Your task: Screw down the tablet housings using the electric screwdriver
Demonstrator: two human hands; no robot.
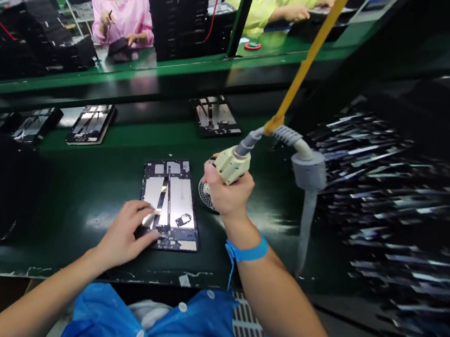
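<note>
Green workbench (83,184) (softly shiny), dark upright post (242,17)

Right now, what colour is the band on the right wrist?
The wristband is bright blue, best seen in the head view.

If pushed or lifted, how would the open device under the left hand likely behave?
The open device is probably stiff, given its flat, straight-edged shape. It would likely slide rather than roll, being thin and rectangular on a glossy bench. The small dark piece lying askew on it might shift.
</note>
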